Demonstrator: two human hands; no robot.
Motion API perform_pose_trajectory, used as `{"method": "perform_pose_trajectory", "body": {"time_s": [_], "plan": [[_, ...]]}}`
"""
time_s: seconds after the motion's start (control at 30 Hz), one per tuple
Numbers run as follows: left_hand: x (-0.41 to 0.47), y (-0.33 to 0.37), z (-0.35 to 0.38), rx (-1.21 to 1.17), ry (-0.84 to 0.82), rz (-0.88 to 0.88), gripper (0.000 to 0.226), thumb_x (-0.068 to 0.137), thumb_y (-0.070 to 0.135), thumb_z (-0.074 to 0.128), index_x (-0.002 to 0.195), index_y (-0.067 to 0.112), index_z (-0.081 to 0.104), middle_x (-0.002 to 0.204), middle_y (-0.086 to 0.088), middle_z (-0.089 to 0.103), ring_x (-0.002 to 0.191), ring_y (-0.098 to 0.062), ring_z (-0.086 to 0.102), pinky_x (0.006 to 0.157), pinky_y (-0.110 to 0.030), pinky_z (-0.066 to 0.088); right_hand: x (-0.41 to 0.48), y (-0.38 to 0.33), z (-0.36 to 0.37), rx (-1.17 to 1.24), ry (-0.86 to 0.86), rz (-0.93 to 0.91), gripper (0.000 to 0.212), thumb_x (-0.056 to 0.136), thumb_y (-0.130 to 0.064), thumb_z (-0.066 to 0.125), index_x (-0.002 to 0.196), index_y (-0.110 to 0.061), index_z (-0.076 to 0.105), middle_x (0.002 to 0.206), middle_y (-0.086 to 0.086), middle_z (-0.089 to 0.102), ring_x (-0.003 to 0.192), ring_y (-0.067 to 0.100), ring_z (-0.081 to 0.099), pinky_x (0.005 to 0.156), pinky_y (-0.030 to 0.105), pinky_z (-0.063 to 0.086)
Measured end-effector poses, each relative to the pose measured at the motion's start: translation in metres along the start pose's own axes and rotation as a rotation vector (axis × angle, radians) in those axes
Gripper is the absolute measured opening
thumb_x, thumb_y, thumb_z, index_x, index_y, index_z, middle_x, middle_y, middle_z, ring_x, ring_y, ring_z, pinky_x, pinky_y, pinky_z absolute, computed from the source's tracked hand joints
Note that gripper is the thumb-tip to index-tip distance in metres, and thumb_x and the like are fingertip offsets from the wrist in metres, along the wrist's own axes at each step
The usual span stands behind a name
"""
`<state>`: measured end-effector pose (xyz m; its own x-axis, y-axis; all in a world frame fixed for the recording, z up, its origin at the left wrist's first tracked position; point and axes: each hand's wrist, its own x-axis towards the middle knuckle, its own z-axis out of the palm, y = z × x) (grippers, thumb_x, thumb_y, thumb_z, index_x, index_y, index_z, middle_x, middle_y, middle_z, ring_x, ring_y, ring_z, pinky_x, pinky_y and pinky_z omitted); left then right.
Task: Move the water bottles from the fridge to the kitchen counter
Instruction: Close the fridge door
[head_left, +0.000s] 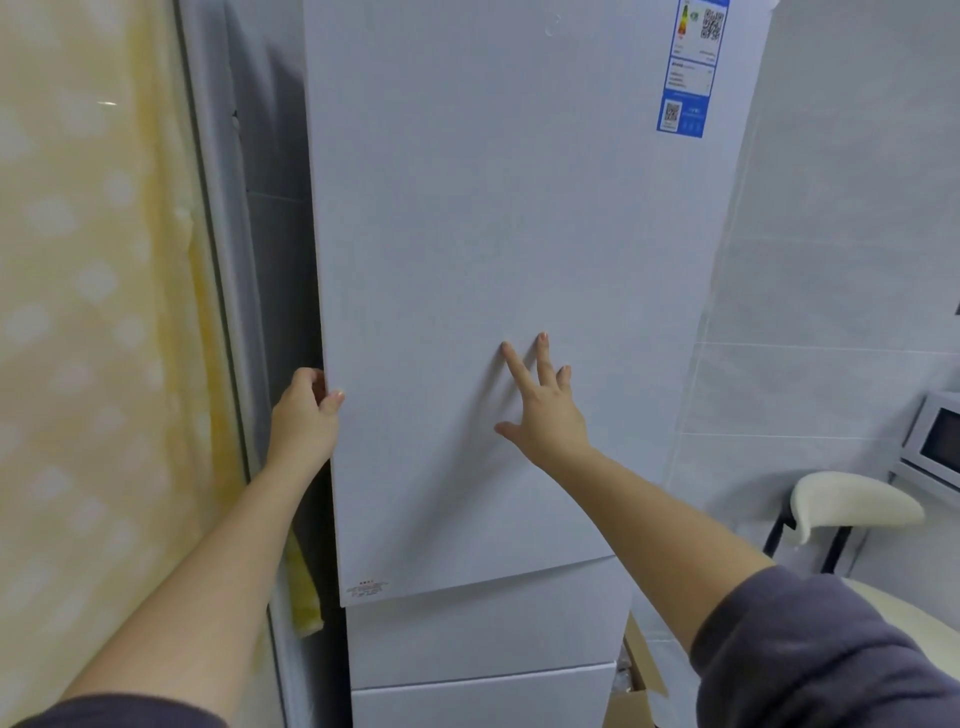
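Note:
A tall white fridge fills the middle of the head view, and its upper door (493, 234) is closed or nearly so. My left hand (304, 415) grips the door's left edge, fingers curled round behind it and thumb on the front. My right hand (540, 405) lies against the door face with straight, spread fingers. No water bottles are in sight; the fridge's inside is hidden. Below the upper door are two white lower compartments (483, 639).
A yellow patterned curtain (104, 312) hangs at the left beside a grey frame. White tiled wall (831, 260) runs to the right. A white microwave (935, 441) and a cream chair (852, 504) stand at the right. Cardboard (639, 686) lies by the fridge's base.

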<state>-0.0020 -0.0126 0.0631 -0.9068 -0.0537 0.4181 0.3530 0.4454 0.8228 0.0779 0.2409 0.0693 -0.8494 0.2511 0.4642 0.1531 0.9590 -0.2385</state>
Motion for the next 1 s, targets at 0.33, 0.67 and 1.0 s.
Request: {"method": "perform_pose_trajectory", "body": {"time_s": [0.33, 0.67, 1.0], "plan": [[0.033, -0.015, 0.01, -0.023, -0.028, 0.014, 0.035, 0.101, 0.024, 0.049, 0.133, 0.011, 0.044, 0.122, -0.013, 0.057, 0.098, -0.021, 0.051, 0.081, -0.036, 0.043, 0.014, -0.009, 0.01, -0.09, 0.011, 0.053, 0.104, 0.09, -0.037, 0.069, 0.149, -0.052, -0.015, 0.16, -0.009, -0.031, 0.151, 0.04, 0.001, 0.081, 0.043, 0.057], [0.048, -0.019, 0.017, -0.043, -0.037, 0.002, 0.037, 0.1, 0.024, 0.049, 0.135, 0.012, 0.043, 0.123, -0.013, 0.057, 0.104, -0.026, 0.054, 0.083, -0.037, 0.044, 0.021, -0.01, 0.014, -0.173, 0.029, 0.057, 0.103, 0.091, -0.04, 0.067, 0.15, -0.05, -0.017, 0.161, -0.006, -0.029, 0.151, 0.041, 0.006, 0.08, 0.039, 0.056], [0.063, -0.023, 0.025, -0.05, -0.034, -0.004, 0.034, 0.1, 0.023, 0.05, 0.132, 0.01, 0.046, 0.12, -0.012, 0.058, 0.097, -0.021, 0.05, 0.081, -0.036, 0.042, 0.028, -0.012, 0.025, -0.255, 0.039, 0.076, 0.102, 0.093, -0.041, 0.064, 0.15, -0.046, -0.02, 0.161, -0.001, -0.03, 0.149, 0.043, 0.011, 0.108, 0.051, 0.039]]}}
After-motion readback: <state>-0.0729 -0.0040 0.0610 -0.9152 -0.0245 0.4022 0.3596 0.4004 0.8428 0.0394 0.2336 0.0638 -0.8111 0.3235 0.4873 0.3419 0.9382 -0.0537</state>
